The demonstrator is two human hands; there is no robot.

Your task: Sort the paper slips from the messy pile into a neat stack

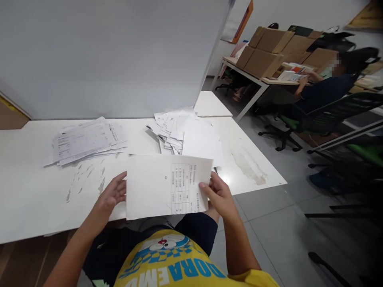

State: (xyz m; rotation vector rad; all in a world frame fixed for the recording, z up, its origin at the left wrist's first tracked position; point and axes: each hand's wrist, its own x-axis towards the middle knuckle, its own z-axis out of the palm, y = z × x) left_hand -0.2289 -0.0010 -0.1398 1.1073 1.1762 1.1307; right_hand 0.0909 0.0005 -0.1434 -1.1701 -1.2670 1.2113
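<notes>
A printed sheet of paper (149, 187), with a table of text turned sideways on its right half, is held over the front edge of the white table. My right hand (220, 195) grips its right edge, thumb on top and fingers behind. At the left edge, my left hand (109, 197) has its fingers apart and slightly bent; whether the fingertips touch the paper I cannot tell. Behind it to the left lies a loose pile of printed papers (83, 141). An untidy heap of papers (169, 127) lies beyond the held sheet, with a blank white sheet (199, 139) on its right side.
A tall grey panel (113, 56) rises at the back of the white table (24, 179). Brown stains (249, 165) mark the tabletop. At the right, a seated person (326, 89) handles papers at another desk stacked with cardboard boxes (266, 52). Office chairs (338, 115) stand nearby.
</notes>
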